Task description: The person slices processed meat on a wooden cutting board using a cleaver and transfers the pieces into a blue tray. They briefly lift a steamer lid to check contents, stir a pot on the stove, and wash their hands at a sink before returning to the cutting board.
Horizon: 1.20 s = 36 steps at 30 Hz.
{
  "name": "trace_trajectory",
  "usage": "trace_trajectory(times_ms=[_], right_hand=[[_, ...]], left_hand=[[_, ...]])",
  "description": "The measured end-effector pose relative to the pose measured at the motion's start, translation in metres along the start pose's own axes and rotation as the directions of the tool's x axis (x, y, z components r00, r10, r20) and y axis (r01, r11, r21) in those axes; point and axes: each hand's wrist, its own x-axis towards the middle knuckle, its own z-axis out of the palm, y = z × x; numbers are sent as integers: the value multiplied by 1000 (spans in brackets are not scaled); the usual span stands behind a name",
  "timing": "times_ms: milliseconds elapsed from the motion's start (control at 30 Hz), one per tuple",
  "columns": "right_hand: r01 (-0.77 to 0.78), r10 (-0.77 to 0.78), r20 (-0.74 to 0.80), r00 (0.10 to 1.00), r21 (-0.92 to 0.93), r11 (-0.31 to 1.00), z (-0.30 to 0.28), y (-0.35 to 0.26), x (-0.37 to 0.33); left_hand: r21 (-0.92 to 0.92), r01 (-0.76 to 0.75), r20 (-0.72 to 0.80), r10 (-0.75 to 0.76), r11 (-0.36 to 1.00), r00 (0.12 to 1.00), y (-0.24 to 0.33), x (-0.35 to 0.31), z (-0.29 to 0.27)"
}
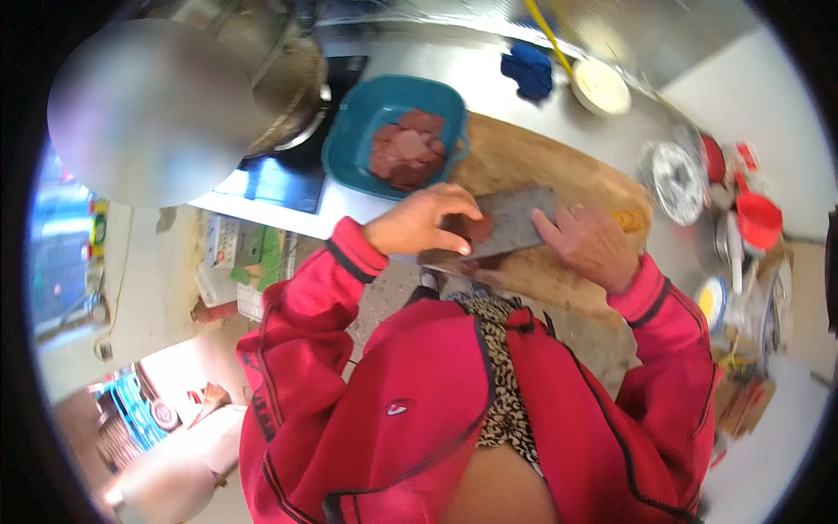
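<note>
Gripping a cleaver (518, 218), right hand (597, 244) closed; left hand (417, 221) half-curled at meat (478, 230); teal basin (351, 131) of meat slabs (408, 148).

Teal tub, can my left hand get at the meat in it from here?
Likely yes: your left hand looks close beside the teal tub, whose top is open, and nothing visible blocks the way to the meat.

The cutting board (563, 168) is viewed from head height, steeply downward, within arm's reach, in wide fisheye.
</note>
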Motion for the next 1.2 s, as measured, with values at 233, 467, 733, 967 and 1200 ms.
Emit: trace_trajectory(times_ms=[233, 467, 733, 967, 1200], right_hand=[[156, -156, 4, 988, 30, 987, 1, 4, 65], [178, -177, 67, 982, -11, 984, -11, 7, 107], [107, -109, 20, 994, 72, 992, 1, -3, 113], [-218, 209, 80, 975, 139, 966, -5, -15, 31], [-800, 834, 397, 383, 595, 84, 27, -63, -101]], left_hand=[[163, 50, -98, -34, 985, 995, -14, -43, -28], [358, 82, -185, -15, 930, 983, -20, -57, -51], [-666, 185, -350, -521, 722, 778, -91, -59, -62], [202, 557, -677, -296, 806, 674, -158, -33, -81], [230, 331, -690, -86, 915, 718, -106, -7, -50]])
